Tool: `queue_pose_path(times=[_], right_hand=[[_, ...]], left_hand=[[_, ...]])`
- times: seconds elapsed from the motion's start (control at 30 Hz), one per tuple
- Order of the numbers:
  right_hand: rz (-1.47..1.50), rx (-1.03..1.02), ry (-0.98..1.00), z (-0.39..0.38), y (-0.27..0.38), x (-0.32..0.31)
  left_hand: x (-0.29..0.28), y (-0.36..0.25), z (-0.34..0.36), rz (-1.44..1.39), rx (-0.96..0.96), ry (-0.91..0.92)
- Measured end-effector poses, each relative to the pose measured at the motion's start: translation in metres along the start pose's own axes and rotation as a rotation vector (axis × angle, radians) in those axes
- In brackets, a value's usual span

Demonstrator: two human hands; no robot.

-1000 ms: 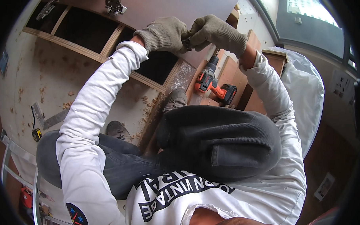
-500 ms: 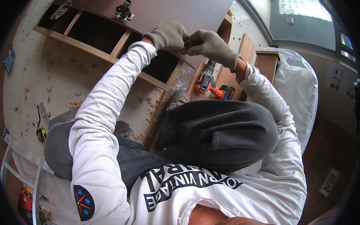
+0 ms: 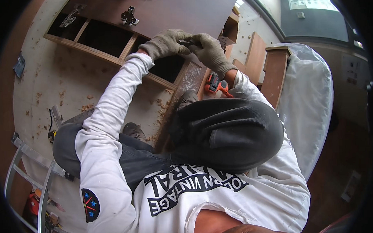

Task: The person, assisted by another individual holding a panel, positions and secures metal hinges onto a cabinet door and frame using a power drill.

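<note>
Left gloved hand (image 3: pixel 164 44) and right gloved hand (image 3: pixel 209 52) close their fingers together on a small dark fitting (image 3: pixel 188 43) at the brown cabinet door (image 3: pixel 183 12) edge. Risk: thick gloves reduce feel, so the fitting may slip and drop onto the sawdust-strewn floor (image 3: pixel 49 76)

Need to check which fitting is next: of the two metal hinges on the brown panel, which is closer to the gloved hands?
The right-hand hinge, nearer the panel's middle. It lies just up-left of the left hand; the other hinge sits farther left, by the panel's corner.
</note>
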State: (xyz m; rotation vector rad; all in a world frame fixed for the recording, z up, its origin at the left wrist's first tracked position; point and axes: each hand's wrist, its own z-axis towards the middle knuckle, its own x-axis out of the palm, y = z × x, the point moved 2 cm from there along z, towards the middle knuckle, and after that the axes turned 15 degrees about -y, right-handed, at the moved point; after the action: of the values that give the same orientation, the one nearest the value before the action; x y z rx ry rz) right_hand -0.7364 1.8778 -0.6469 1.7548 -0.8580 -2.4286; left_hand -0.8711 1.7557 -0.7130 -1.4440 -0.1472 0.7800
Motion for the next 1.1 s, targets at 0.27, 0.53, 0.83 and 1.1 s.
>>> queue_pose_path(times=[0.27,0.53,0.83,1.1], right_hand=[[0.280,0.179,0.222,0.025,-0.032,-0.038],[-0.127,-0.114,0.004,-0.031,-0.025,0.010],[-0.048,-0.163,-0.121,-0.038,-0.028,0.015],[0.032,-0.115,-0.048,-0.028,-0.033,0.014]], left_hand=[[0.005,-0.008,-0.001,0.059,0.039,0.024],[0.009,-0.001,-0.008,0.281,0.230,-0.112],[-0.010,-0.018,-0.010,0.337,0.097,0.077],[-0.011,-0.005,-0.006,0.314,0.034,0.101]])
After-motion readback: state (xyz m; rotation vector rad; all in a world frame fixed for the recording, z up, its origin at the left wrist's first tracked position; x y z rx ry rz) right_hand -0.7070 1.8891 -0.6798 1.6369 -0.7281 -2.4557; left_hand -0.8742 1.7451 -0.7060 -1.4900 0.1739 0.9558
